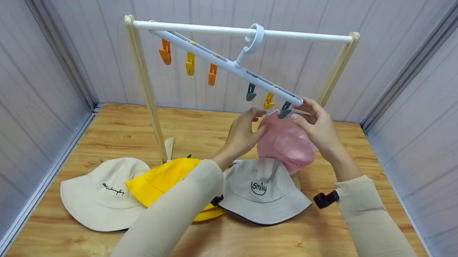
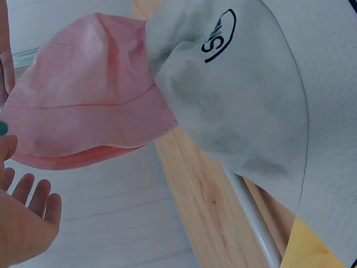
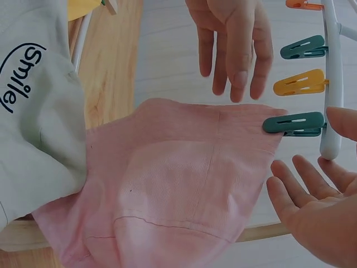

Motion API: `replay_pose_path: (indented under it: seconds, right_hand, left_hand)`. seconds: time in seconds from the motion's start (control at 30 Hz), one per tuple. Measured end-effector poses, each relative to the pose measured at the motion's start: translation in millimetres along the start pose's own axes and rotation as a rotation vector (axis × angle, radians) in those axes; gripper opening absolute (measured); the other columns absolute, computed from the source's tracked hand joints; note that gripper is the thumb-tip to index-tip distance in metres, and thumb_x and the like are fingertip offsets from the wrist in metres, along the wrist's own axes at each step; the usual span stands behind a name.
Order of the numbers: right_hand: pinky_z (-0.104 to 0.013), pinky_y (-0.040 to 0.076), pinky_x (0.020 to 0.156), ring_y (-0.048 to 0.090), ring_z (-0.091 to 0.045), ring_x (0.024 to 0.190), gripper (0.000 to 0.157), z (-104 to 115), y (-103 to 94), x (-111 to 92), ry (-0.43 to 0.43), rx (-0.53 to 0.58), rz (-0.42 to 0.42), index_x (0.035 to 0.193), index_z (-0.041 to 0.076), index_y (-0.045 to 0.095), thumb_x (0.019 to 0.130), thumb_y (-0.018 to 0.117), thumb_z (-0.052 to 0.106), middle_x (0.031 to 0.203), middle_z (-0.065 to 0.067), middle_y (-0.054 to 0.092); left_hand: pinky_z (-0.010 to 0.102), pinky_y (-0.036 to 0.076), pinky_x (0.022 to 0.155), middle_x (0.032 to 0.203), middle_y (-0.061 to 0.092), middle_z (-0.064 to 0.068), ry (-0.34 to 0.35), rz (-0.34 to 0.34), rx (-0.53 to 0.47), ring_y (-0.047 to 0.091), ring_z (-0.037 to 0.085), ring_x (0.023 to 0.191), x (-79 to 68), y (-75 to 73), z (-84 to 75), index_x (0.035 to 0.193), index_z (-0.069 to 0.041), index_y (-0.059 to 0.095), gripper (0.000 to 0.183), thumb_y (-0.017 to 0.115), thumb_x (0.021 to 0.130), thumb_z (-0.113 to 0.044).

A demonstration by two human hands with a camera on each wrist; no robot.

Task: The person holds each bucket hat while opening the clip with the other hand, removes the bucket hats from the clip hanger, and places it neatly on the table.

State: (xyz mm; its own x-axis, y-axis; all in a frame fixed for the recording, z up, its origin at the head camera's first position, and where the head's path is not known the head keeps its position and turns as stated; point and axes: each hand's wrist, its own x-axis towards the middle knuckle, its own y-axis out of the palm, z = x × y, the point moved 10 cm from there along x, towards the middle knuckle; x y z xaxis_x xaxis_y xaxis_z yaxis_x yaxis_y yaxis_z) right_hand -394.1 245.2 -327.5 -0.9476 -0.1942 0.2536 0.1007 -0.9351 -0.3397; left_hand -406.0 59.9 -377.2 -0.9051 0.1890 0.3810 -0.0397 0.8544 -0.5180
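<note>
A pink bucket hat (image 1: 286, 142) hangs by its edge from a dark green clip (image 3: 295, 123) at the low right end of a pale clip hanger (image 1: 213, 57). My right hand (image 1: 319, 129) is at that end, fingers spread, fingertips touching or very near the bar tip. To the left of the hat's clipped edge is my left hand (image 1: 245, 131); its fingers extend loosely, holding nothing, and in the right wrist view they appear apart from the cloth. A grey bucket hat (image 1: 263, 191) with "Smile" lettering stands below, against the pink hat.
The hanger's hook (image 1: 255, 37) sits over a white rod (image 1: 203, 29) on wooden posts (image 1: 145, 86). Orange, yellow and green clips dangle from the tilted bar. A yellow hat (image 1: 165, 180) and a cream hat (image 1: 99, 196) lie at the left on the wooden table (image 1: 244, 250).
</note>
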Motion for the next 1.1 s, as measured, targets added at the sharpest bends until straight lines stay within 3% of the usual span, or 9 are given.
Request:
replay_pose_path:
  seconds: [0.37,0.53,0.77,0.9,0.97,1.1]
  right_hand:
    - [-0.026,0.052,0.105,0.062,-0.025,0.129,0.054,-5,4.7,2,0.016,-0.012,-0.010,0.153,-0.001,0.048,0.105,0.068,0.015,0.145,-0.018,0.062]
    - [-0.024,0.051,0.103,0.063,-0.020,0.127,0.047,-6,7.8,3,0.002,0.022,-0.003,0.146,-0.004,0.055,0.105,0.068,0.015,0.141,-0.019,0.064]
    - [-0.025,0.051,0.098,0.062,-0.016,0.115,0.045,-13,9.2,4,0.003,0.156,-0.013,0.146,-0.004,0.057,0.106,0.065,0.015,0.126,-0.007,0.068]
    - [-0.025,0.051,0.102,0.063,-0.015,0.115,0.048,-16,12.1,5,0.006,0.262,0.000,0.149,-0.007,0.053,0.108,0.063,0.015,0.124,-0.001,0.072]
    - [-0.025,0.050,0.105,0.064,-0.015,0.117,0.047,-16,13.7,5,-0.001,0.299,0.010,0.149,-0.007,0.052,0.108,0.062,0.015,0.126,-0.001,0.074]
    - [-0.026,0.050,0.108,0.066,-0.016,0.118,0.046,-15,14.8,4,-0.017,0.325,0.015,0.148,-0.007,0.053,0.109,0.061,0.015,0.135,-0.016,0.071]
  left_hand:
    - [0.029,0.055,0.101,0.124,0.069,0.004,-0.061,-0.028,-0.008,0.064,0.018,0.119,4.5,10.6,-6.7,0.127,-0.013,0.063,0.029,0.072,0.104,-0.029]
    - [0.029,0.057,0.097,0.118,0.074,0.005,-0.026,-0.051,-0.008,0.069,0.018,0.109,6.0,10.3,-14.4,0.124,-0.011,0.066,0.027,0.071,0.104,-0.028]
    - [0.023,0.057,0.085,0.108,0.077,0.003,-0.024,-0.086,-0.025,0.068,0.014,0.096,3.9,6.1,-16.5,0.117,-0.009,0.071,0.020,0.074,0.103,-0.023]
    - [0.022,0.056,0.080,0.102,0.077,0.002,-0.047,-0.119,-0.047,0.069,0.012,0.091,2.2,3.1,-14.9,0.112,-0.010,0.073,0.017,0.076,0.100,-0.022]
    - [0.023,0.056,0.080,0.100,0.078,0.001,-0.060,-0.133,-0.053,0.069,0.012,0.090,2.0,3.0,-14.1,0.111,-0.011,0.074,0.016,0.077,0.100,-0.022]
    - [0.024,0.056,0.081,0.100,0.078,-0.001,-0.087,-0.141,-0.055,0.069,0.010,0.090,1.4,4.9,-13.0,0.110,-0.012,0.075,0.015,0.076,0.101,-0.023]
